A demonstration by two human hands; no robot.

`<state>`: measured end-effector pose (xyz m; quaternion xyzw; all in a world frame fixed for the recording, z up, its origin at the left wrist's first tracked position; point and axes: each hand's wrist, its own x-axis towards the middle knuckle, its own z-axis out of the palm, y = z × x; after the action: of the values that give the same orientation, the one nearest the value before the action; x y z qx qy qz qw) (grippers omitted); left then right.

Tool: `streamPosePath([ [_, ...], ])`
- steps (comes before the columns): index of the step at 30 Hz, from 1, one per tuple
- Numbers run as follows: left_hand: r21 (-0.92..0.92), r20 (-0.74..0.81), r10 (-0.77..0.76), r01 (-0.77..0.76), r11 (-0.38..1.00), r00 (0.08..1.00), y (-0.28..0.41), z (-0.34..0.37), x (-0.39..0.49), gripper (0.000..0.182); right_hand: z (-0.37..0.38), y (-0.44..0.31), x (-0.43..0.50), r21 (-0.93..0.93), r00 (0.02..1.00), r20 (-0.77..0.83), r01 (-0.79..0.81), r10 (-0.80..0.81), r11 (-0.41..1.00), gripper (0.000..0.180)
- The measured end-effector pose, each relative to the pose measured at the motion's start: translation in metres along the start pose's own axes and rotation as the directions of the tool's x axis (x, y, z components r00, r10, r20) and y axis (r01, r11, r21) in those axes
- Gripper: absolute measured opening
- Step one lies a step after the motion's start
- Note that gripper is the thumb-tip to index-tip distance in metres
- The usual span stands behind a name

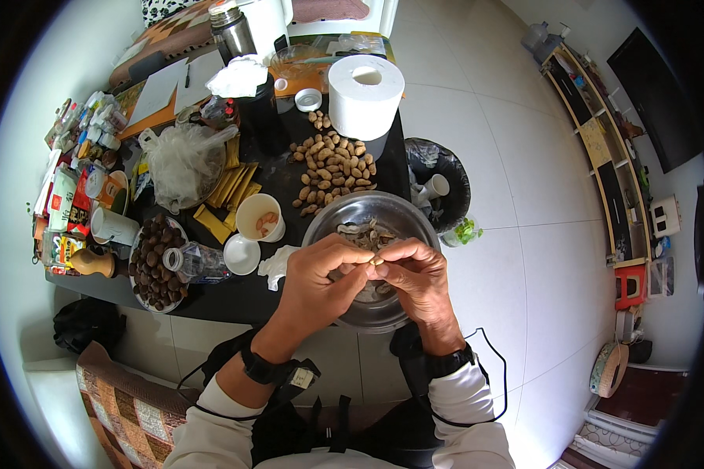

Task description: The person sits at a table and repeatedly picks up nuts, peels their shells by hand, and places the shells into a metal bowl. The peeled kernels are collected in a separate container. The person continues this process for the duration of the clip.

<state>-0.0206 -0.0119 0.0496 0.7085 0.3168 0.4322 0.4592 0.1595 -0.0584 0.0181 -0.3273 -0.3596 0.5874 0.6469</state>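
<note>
Above a steel bowl [322, 225], my left hand [322, 278] and my right hand [419, 278] meet fingertip to fingertip. Both thumbs and index fingers pinch one small peanut [376, 261], mostly hidden by the fingers. Inside the bowl lie broken peanut shells [368, 231]. Beyond its rim a pile of unshelled peanuts [334, 167] spreads over the black table. Left of the bowl stands a paper cup [260, 212] with several shelled kernels [266, 223] at its bottom. Between cup and left hand is a crumpled tissue [277, 267].
A toilet roll [366, 97] stands behind the peanuts, and a lined trash bin [440, 182] is right of the table. Leftward are a white cup [242, 254], a plastic bottle [196, 264], a plate of brown nuts [157, 264], yellow sachets [232, 187] and a plastic bag [182, 161].
</note>
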Motion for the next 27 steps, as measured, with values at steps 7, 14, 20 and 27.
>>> streamPosePath([
  [7,0.003,0.016,0.011,-0.011,1.0,1.0,0.001,-0.001,-0.001,0.015,-0.003,0.003,0.001,-0.055,0.997,0.036,0.07,-0.068,0.996,0.017],
  [14,-0.161,0.062,-0.127,0.136,0.978,0.99,0.0,-0.003,-0.002,0.01,-0.002,0.001,-0.002,0.017,0.998,-0.009,-0.065,0.065,0.998,0.015],
  [20,-0.343,0.108,-0.201,0.226,0.912,0.974,-0.003,-0.001,-0.002,0.012,-0.003,-0.002,-0.001,0.007,0.993,-0.046,-0.108,0.108,0.994,0.015],
  [27,-0.215,0.111,-0.277,0.296,0.931,0.954,-0.015,0.005,-0.003,0.014,0.004,-0.002,-0.004,-0.275,0.997,-0.075,-0.05,0.03,0.96,0.01],
])
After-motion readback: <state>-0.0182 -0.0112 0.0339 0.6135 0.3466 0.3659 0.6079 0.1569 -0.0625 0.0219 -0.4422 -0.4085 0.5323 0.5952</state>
